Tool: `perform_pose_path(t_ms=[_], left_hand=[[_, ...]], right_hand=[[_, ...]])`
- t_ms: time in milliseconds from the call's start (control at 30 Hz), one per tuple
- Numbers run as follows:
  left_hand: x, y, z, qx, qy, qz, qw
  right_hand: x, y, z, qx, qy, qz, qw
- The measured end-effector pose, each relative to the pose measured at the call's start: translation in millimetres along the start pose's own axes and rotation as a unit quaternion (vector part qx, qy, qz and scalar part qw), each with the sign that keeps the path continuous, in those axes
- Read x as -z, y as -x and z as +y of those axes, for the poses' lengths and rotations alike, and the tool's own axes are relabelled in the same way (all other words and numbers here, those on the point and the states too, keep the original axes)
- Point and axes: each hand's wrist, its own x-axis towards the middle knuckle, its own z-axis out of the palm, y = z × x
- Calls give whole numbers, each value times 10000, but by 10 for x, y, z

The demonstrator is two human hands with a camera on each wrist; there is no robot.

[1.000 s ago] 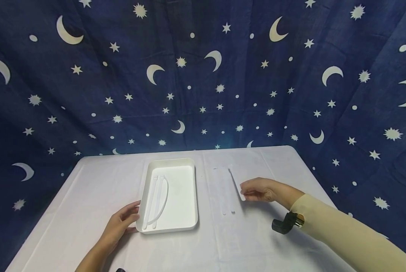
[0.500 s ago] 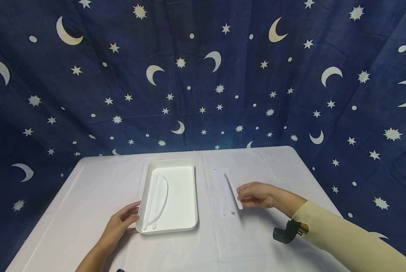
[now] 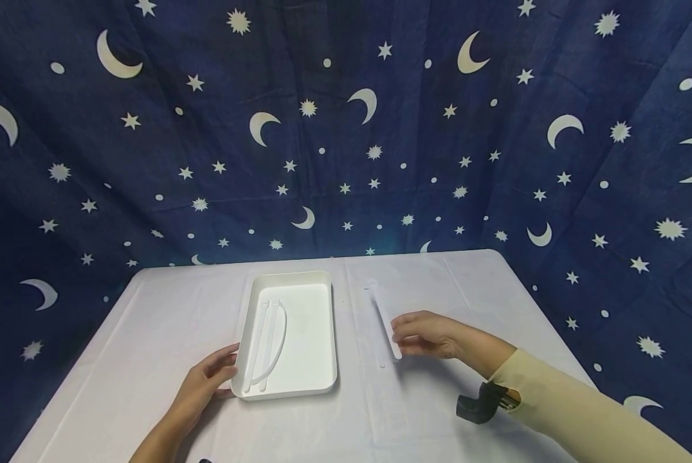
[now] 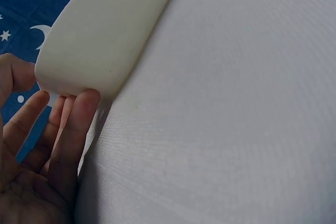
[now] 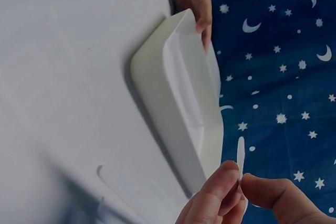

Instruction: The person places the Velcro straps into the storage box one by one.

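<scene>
My right hand pinches a long, thin white strip with a rounded end, tilted above the table to the right of the tray. In the right wrist view the strip shows edge-on between thumb and fingers. Below the held strip, another thin white strip lies on the tablecloth, partly hidden. My left hand has its fingertips against the outer left wall of a shallow white tray. Inside the tray lie two straight white strips and a curved one.
A white cloth covers the table. Its far edge meets a dark blue curtain with moons and stars. A black wrist mount sits beneath the right sleeve.
My right hand has moved left and slightly nearer with the held strip, which now overlaps the strips lying beside the tray. The left hand and tray have stayed in place.
</scene>
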Motion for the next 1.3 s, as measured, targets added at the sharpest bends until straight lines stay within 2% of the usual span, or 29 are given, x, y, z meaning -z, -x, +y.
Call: perform_pose_path(t_ms=[567,933,1300], left_hand=[[16,-22,-11,-55,58,-15,10000],[-18,-15,-8,86,-148,82,9998],[-4,-5,-19,14,87,-7,10000]], right_hand=[[-378,-73,-85,342,-8,-138,9993],[-637,-178,-36,369,221,-181,9989],[-914,-308,11,285,114,-356,9989]])
